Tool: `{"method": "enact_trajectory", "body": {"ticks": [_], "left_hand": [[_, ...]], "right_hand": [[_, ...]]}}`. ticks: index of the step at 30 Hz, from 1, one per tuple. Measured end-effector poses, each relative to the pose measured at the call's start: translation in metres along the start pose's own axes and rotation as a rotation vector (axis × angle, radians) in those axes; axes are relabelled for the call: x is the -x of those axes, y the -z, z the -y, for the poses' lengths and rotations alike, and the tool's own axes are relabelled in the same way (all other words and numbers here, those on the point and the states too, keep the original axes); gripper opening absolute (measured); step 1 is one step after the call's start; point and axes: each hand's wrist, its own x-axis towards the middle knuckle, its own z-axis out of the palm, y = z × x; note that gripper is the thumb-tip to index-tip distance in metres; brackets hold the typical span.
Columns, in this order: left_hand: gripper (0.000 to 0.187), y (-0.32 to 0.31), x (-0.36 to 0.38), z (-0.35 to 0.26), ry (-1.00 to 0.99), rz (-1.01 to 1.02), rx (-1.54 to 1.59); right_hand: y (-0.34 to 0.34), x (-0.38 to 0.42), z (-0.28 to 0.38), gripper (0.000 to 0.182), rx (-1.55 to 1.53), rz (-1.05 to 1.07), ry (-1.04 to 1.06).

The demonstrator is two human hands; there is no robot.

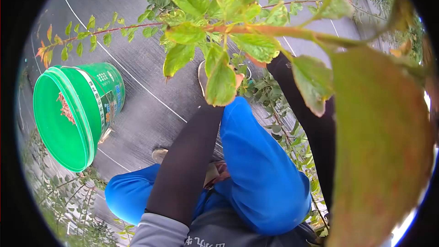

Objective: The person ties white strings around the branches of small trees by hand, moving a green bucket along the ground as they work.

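A leafy branch (292, 32) crosses close in front of the camera and covers most of both hands. From the lower left, my left arm in a black sleeve reaches up to the leaves, where a sliver of my left hand (239, 80) shows. My right arm, also in black, comes from the right, and only a small patch of my right hand (256, 61) appears behind a leaf. Both hands are close together near the low plant stems (260, 87). Their fingers are hidden, so I cannot see what they hold.
A green bucket (93, 123) lies tipped on its side at left, with reddish-brown bits (66, 109) inside. Dark ground cloth (141, 68) with white lines runs beneath. Leafy shrubs (77, 206) grow at lower left. A huge blurred leaf (379, 151) blocks the right side.
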Motion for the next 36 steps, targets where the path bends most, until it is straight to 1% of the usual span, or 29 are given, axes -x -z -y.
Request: {"method": "enact_trajectory", "body": {"ticks": [1,2,3,5,6,7,8,9,10,11,12,13,14,15,16,17,19,21,22,24,25,28,29,31,32,33,34,35,36], "left_hand": [[0.059,-0.003,0.006,-0.007,0.055,-0.004,-0.032],[0.052,-0.005,0.005,-0.003,0.016,-0.077,-0.054],[0.052,-0.002,0.005,0.002,0.026,-0.082,-0.054],[0.047,0.002,0.006,0.011,-0.105,-0.075,-0.14],[0.043,0.002,0.016,0.007,-0.096,-0.056,0.014],[0.043,0.003,0.016,0.016,-0.085,-0.06,0.012],[0.042,0.005,0.015,0.023,-0.092,-0.074,-0.039],[0.041,0.007,0.013,0.027,-0.103,-0.087,-0.09],[0.039,0.007,0.011,0.033,-0.139,-0.043,0.011],[0.039,0.006,0.02,0.026,-0.135,-0.043,0.01],[0.036,0.005,0.034,0.012,-0.121,0.023,0.036],[0.033,0.005,0.044,0.004,-0.109,0.091,0.061],[0.033,0.004,0.046,0.01,-0.108,0.093,0.06],[0.03,0.004,0.044,0.018,-0.134,0.159,0.093],[0.027,0.004,0.042,0.025,-0.159,0.226,0.126],[0.027,0.004,0.048,0.022,-0.159,0.228,0.125],[0.025,0.005,0.057,0.015,-0.159,0.388,0.166],[0.025,0.005,0.057,0.02,-0.178,0.405,0.111],[0.026,0.005,0.06,0.02,-0.177,0.376,0.125],[0.029,0.004,0.066,0.012,-0.171,0.337,0.154],[0.029,0.004,0.067,0.012,-0.171,0.339,0.156],[0.033,0.004,0.07,0.01,-0.133,0.159,0.172],[0.033,0.005,0.068,0.015,-0.131,0.164,0.176],[0.033,0.007,0.059,0.025,-0.258,0.035,0.2],[0.031,0.008,0.061,0.021,-0.258,-0.011,0.068],[0.031,0.008,0.053,0.035,-0.258,-0.002,0.072],[0.029,0.007,0.039,0.054,-0.18,-0.152,0.039],[0.026,0.014,0.033,0.059,-0.31,-0.083,-0.095],[0.023,0.021,0.028,0.063,-0.452,-0.026,-0.224]], "right_hand": [[-0.001,-0.001,0.0,0.024,-0.001,-0.001,0.007],[-0.007,-0.004,0.001,0.024,0.006,-0.009,0.027],[-0.015,-0.007,0.004,0.023,0.011,-0.016,0.049],[-0.031,-0.02,0.002,0.023,-0.01,-0.027,0.062],[-0.03,-0.021,0.003,0.025,0.015,0.062,0.133],[-0.025,-0.018,0.005,0.029,0.041,0.149,0.204],[-0.02,-0.011,0.007,0.036,0.017,0.15,0.187],[-0.022,-0.014,0.006,0.036,0.016,0.148,0.191],[-0.025,-0.016,0.006,0.035,-0.115,0.123,0.144],[-0.031,-0.018,0.004,0.033,-0.247,0.098,0.094],[-0.043,-0.024,-0.002,0.033,-0.25,0.098,0.093],[-0.057,-0.031,-0.007,0.031,-0.361,0.009,0.211],[-0.07,-0.038,-0.01,0.029,-0.472,-0.079,0.331],[-0.077,-0.045,-0.01,0.029,-0.471,-0.082,0.329],[-0.084,-0.053,-0.01,0.028,-0.498,-0.014,0.271],[-0.081,-0.054,-0.006,0.028,-0.528,0.056,0.213],[-0.074,-0.055,-0.005,0.027,-0.539,0.085,0.223],[-0.054,-0.044,-0.004,0.027,-0.486,0.179,0.107],[-0.052,-0.046,-0.01,0.028,-0.504,0.096,0.077],[-0.053,-0.048,-0.029,0.029,-0.45,-0.091,-0.265],[-0.056,-0.051,-0.04,0.03,-0.503,-0.202,-0.412],[-0.058,-0.03,-0.082,0.033,-0.608,-0.247,-0.713],[-0.05,-0.018,-0.089,0.034,-0.658,-0.253,-0.788],[-0.085,-0.032,-0.135,0.034,-0.557,-0.292,-0.839],[-0.073,-0.015,-0.14,0.033,-0.562,-0.288,-0.898],[-0.059,0.004,-0.144,0.033,-0.565,-0.284,-0.958],[-0.063,0.009,-0.159,0.032,-0.556,-0.303,-0.998],[-0.052,0.028,-0.16,0.031,-0.617,-0.298,-1.029],[-0.053,0.035,-0.168,0.031,-0.57,-0.274,-1.032]]}}
